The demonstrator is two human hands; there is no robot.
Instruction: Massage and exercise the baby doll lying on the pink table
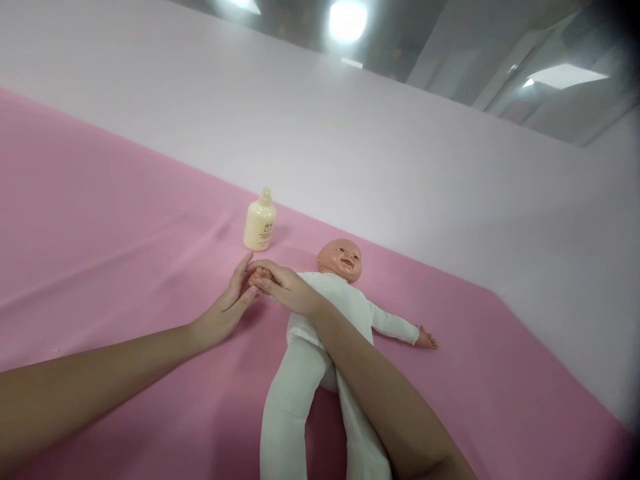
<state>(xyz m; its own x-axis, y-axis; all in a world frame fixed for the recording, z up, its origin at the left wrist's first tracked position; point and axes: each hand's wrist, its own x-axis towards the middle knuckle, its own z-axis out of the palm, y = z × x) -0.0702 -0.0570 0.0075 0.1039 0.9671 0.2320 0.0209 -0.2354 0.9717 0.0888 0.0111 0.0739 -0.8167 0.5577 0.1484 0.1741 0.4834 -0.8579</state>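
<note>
A baby doll [330, 300] in a white cloth suit lies on its back, its bald head toward the far side. My right hand [283, 285] reaches across its body and is closed around the doll's small hand [261, 275], thumb on the near side. Just left of that, my left hand [233, 310] is open, thumb and fingers apart, its fingertips close to the doll's hand and my right fingertips. Whether the left hand touches the doll is hard to see. Behind both hands stands a pale yellow pump bottle [260, 225], upright.
A pink sheet [125, 233] with a few creases covers the surface under the doll. Beyond its edge rises a white wall or panel [350, 147], with glass reflecting bright lights above. The doll's other arm [397, 325] stretches out to the right.
</note>
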